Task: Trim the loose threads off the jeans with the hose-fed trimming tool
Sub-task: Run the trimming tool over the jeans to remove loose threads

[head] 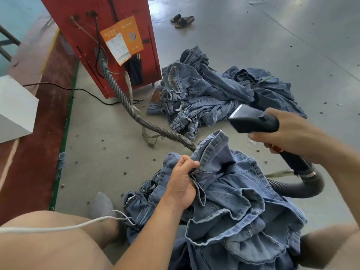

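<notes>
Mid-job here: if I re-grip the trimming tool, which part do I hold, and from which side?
Hold the trimming tool by its black body behind the blade, from the rear right, as the right hand does. Blade points forward-left; the hose exits rearward.

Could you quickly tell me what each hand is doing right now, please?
Left hand: grips a fold of the jeans.
Right hand: grips the trimming tool, held clear above the denim.
</notes>
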The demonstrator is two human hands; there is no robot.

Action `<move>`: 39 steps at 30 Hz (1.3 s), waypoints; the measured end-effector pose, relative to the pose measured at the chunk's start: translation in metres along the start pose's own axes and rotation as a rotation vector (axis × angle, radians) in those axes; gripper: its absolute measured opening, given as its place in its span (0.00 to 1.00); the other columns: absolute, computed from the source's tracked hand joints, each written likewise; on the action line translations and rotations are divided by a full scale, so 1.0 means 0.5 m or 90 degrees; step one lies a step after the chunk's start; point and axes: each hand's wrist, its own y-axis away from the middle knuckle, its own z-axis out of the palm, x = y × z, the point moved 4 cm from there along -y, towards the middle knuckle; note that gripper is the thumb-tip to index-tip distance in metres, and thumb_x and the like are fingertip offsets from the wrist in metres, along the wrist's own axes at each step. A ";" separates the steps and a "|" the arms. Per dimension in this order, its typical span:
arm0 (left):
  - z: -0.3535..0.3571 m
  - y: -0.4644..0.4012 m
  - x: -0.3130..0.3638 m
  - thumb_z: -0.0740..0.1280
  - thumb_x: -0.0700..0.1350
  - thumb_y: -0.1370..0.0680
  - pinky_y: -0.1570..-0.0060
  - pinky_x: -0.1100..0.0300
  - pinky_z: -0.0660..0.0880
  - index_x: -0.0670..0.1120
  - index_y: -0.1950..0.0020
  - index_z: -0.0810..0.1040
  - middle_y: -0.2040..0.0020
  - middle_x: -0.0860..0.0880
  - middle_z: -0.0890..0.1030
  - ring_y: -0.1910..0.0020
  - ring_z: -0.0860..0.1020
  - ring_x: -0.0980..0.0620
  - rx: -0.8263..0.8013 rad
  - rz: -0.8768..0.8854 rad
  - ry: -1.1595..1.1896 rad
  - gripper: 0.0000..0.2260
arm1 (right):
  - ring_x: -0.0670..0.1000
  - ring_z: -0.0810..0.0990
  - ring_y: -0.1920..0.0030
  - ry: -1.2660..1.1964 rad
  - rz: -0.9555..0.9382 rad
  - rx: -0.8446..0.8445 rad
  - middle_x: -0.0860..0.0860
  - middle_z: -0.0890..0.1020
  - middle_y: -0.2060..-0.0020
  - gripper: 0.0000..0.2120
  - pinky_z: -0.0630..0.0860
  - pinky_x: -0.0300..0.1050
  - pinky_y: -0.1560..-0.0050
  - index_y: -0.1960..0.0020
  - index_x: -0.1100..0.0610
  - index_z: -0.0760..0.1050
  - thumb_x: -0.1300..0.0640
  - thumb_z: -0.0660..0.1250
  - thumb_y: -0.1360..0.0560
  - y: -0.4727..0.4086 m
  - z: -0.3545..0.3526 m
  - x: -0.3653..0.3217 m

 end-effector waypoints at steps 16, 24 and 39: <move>0.030 0.008 0.001 0.61 0.28 0.20 0.27 0.40 0.69 0.47 0.27 0.77 0.32 0.40 0.80 0.31 0.77 0.40 -0.040 0.029 -0.040 0.25 | 0.45 0.80 0.69 0.176 -0.067 -0.115 0.46 0.82 0.65 0.15 0.77 0.45 0.66 0.55 0.44 0.72 0.50 0.79 0.29 0.023 0.059 -0.031; 0.043 0.016 -0.010 0.62 0.28 0.20 0.36 0.51 0.79 0.42 0.26 0.74 0.34 0.40 0.81 0.38 0.82 0.45 -0.054 -0.012 -0.033 0.23 | 0.50 0.81 0.66 0.126 -0.075 0.109 0.47 0.81 0.63 0.15 0.77 0.48 0.65 0.53 0.46 0.70 0.47 0.77 0.27 0.006 0.074 -0.038; 0.028 -0.006 0.015 0.55 0.33 0.15 0.43 0.56 0.82 0.39 0.26 0.71 0.38 0.38 0.81 0.48 0.83 0.49 0.003 -0.041 0.039 0.18 | 0.42 0.76 0.66 0.309 -0.140 -0.101 0.44 0.78 0.65 0.16 0.69 0.37 0.68 0.55 0.45 0.67 0.47 0.75 0.26 0.040 0.132 -0.047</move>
